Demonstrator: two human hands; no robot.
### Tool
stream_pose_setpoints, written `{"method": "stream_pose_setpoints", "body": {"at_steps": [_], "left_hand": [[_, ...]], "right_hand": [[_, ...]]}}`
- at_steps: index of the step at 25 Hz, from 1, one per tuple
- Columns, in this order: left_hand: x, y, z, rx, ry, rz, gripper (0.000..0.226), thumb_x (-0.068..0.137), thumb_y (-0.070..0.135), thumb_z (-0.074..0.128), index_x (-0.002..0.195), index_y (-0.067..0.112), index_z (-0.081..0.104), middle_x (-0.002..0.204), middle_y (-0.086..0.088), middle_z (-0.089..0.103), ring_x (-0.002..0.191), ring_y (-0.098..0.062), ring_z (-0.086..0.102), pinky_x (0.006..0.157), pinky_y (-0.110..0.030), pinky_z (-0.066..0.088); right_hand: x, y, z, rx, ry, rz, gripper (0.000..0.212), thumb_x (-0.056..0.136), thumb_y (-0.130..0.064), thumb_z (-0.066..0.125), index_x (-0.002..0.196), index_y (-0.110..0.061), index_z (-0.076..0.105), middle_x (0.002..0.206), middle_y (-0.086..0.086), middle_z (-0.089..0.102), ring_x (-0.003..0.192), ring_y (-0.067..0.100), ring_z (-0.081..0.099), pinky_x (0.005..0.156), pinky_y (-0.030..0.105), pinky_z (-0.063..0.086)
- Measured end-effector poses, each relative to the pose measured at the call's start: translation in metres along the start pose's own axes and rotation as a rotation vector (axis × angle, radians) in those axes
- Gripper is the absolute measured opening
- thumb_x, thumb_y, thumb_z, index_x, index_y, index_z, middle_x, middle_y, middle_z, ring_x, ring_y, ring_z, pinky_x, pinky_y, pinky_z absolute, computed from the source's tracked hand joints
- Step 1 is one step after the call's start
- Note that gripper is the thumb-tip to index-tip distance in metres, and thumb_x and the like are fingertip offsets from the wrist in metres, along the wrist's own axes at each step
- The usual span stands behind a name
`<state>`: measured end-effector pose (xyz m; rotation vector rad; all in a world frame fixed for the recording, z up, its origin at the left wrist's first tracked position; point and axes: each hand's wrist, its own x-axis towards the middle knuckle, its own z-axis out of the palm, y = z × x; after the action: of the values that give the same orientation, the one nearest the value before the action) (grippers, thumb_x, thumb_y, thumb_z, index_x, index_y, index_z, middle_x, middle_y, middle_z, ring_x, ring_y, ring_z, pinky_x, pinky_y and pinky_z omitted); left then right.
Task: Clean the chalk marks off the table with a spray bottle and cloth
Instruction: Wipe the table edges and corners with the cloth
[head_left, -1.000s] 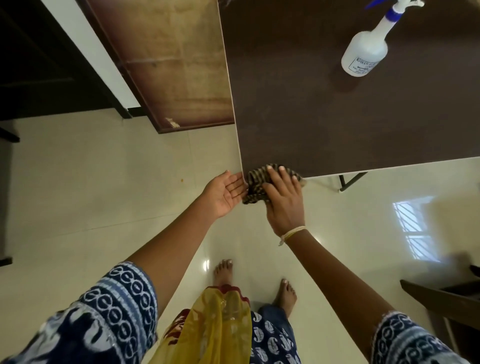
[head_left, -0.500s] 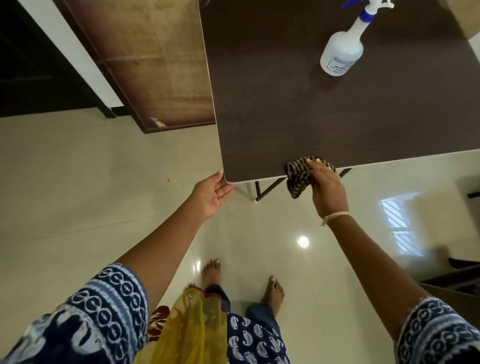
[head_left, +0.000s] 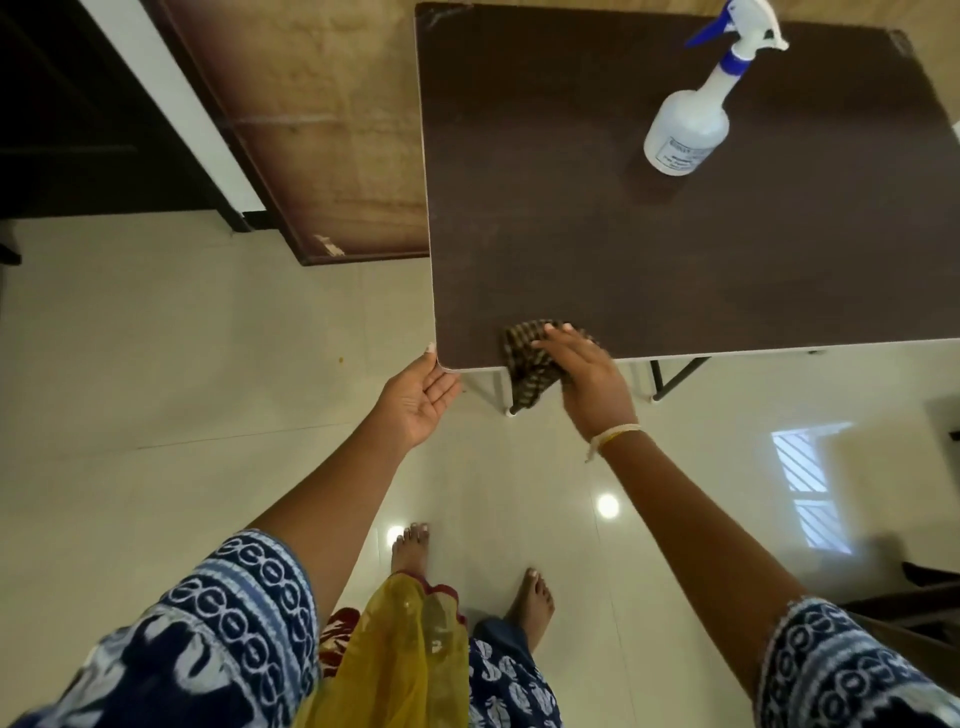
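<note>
A checked cloth (head_left: 524, 364) is being pressed onto the near edge of the dark brown table (head_left: 675, 249) by the right hand (head_left: 584, 376), fingers flat, part of the cloth hanging over the edge. The table's near left corner is being touched by the left hand (head_left: 415, 397), palm up. A spray bottle (head_left: 691, 124) is standing upright at the far right.

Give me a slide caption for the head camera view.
Right hand wipes the table edge with a cloth; left hand cupped below the corner.
</note>
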<state>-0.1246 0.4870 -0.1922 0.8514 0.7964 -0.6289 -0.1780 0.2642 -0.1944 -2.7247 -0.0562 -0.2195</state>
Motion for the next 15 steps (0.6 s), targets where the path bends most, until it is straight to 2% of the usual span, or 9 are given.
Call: {"method": "stream_pose_setpoints", "body": {"at_steps": [3,4,5,8,10,13,15], "left_hand": [[-0.003,-0.005,-0.001,-0.051,0.017,-0.003,0.028,0.093,0.022,0.061,0.117,0.005,0.060,0.119,-0.012,0.065,0.126,-0.028,0.054,0.109,-0.040,0.042],[-0.002,-0.006,-0.001,-0.069,0.020,0.000,0.034,0.093,0.021,0.061,0.123,0.005,0.058,0.122,-0.013,0.064,0.127,-0.029,0.053,0.109,-0.040,0.042],[0.000,-0.007,-0.002,-0.077,0.022,0.003,0.037,0.094,0.021,0.060,0.127,0.004,0.056,0.121,-0.013,0.064,0.127,-0.029,0.054,0.108,-0.040,0.043],[-0.002,-0.001,-0.001,-0.130,0.025,-0.026,0.036,0.100,0.026,0.048,0.126,0.002,0.056,0.101,-0.013,0.070,0.108,-0.026,0.064,0.094,-0.036,0.051],[-0.004,0.004,-0.007,-0.257,0.026,-0.116,0.050,0.104,0.038,0.032,0.124,0.001,0.056,0.103,-0.018,0.067,0.104,-0.029,0.063,0.092,-0.039,0.051],[-0.001,0.008,-0.018,-0.365,-0.032,-0.194,0.070,0.102,0.052,0.018,0.122,-0.003,0.057,0.117,-0.023,0.064,0.118,-0.035,0.057,0.099,-0.044,0.046],[0.004,0.008,-0.023,-0.351,-0.091,-0.211,0.072,0.101,0.054,0.019,0.120,-0.004,0.058,0.114,-0.022,0.066,0.117,-0.033,0.058,0.105,-0.043,0.042]], "right_hand": [[0.005,0.008,-0.017,0.142,0.150,0.630,0.049,0.088,0.004,0.047,0.132,-0.016,0.057,0.145,0.006,0.048,0.138,0.028,0.039,0.116,0.047,0.028],[0.014,-0.007,-0.014,0.147,0.149,0.721,0.049,0.090,0.002,0.047,0.133,-0.018,0.056,0.148,0.004,0.044,0.141,0.027,0.033,0.117,0.049,0.023],[0.022,-0.025,-0.007,0.103,0.117,0.652,0.049,0.090,0.001,0.048,0.133,-0.020,0.057,0.150,0.004,0.042,0.143,0.028,0.029,0.118,0.051,0.021],[0.032,-0.071,0.026,0.036,-0.151,0.055,0.048,0.087,-0.003,0.055,0.130,-0.025,0.059,0.150,0.008,0.041,0.143,0.035,0.028,0.117,0.053,0.020],[0.041,-0.082,0.035,-0.029,-0.335,-0.252,0.045,0.087,-0.011,0.057,0.129,-0.027,0.058,0.153,0.008,0.035,0.144,0.034,0.024,0.116,0.050,0.017],[0.079,-0.072,0.032,-0.158,-0.454,-0.506,0.045,0.083,-0.017,0.057,0.128,-0.023,0.057,0.154,0.006,0.034,0.145,0.031,0.024,0.115,0.050,0.020],[0.121,-0.063,0.036,-0.220,-0.467,-0.516,0.048,0.081,-0.016,0.056,0.129,-0.018,0.056,0.153,0.005,0.035,0.144,0.030,0.026,0.115,0.053,0.024]]}}
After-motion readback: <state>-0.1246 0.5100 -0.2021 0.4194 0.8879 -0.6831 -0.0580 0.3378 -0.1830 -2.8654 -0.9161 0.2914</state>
